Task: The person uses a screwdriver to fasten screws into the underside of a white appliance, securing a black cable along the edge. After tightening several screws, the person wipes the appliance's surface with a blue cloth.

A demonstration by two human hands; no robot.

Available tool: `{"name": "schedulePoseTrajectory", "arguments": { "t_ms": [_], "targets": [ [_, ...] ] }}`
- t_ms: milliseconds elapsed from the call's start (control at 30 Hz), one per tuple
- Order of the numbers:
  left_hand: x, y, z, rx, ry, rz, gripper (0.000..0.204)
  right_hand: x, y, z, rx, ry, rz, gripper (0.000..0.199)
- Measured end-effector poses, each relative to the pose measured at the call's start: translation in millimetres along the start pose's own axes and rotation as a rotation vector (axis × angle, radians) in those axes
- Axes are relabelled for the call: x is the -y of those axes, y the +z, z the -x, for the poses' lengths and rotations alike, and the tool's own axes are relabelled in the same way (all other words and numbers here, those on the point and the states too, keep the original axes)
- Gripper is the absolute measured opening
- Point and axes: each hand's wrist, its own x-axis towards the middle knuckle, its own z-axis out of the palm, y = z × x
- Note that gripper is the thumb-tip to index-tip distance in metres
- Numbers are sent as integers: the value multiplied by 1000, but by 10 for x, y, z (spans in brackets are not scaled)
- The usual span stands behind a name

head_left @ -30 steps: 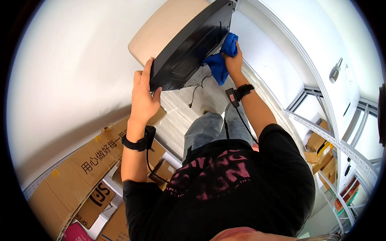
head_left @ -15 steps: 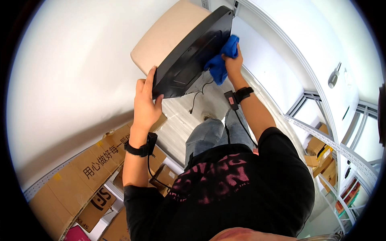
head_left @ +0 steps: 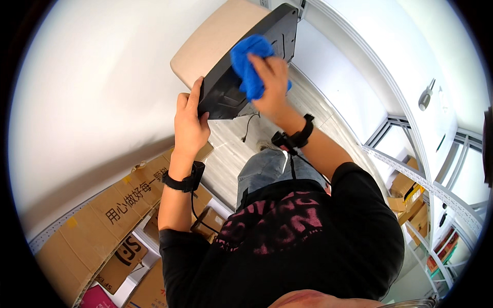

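Note:
A large black panel (head_left: 218, 97) with moulded ridges stands tilted in front of me, against a beige rounded block (head_left: 213, 38). Whether the two are one piece, I cannot tell. My left hand (head_left: 191, 123) grips the panel's near left corner, thumb on the ridged face and fingers along the edge. Bunched under my right hand (head_left: 273, 84) is a blue cloth (head_left: 250, 49), pressed to the ridged face around its middle. The fingers of that hand are slightly blurred and bent over the cloth.
Cardboard boxes (head_left: 110, 228) fill the lower left beside the white wall. A black cable (head_left: 250, 126) hangs below the panel above the floor. At right, a screwdriver (head_left: 425, 96) lies on a white shelf; a metal rack (head_left: 405, 164) holds more boxes.
My right hand has swept the blue cloth left across the panel, from its right edge to its middle. My left hand keeps its grip, and the panel has shifted slightly.

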Motion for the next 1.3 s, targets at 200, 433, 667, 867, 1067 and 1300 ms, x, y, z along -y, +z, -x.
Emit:
{"name": "schedulePoseTrajectory", "arguments": {
  "t_ms": [200, 433, 667, 867, 1067, 1300],
  "targets": [
    [92, 47, 1, -24, 61, 2, 84, 391, 135, 334, 154, -206, -45, 30],
    [31, 13, 23, -12, 58, 1, 83, -320, -36, 219, 103, -240, 85, 27],
    [38, 36, 49, -30, 73, 13, 82, -1260, -245, -61, -59, 66, 231, 54],
    [54, 27, 56, -36, 55, 29, 81, -1426, -14, 453, 27, 231, 229, 55],
    [36, 59, 96, -42, 52, 35, 81, -1269, 199, 1061, 172, 376, 164, 59],
    [60, 77, 89, -79, 58, 34, 84, -472, 290, 1499, 560, 397, -161, 62]
  ]
}}
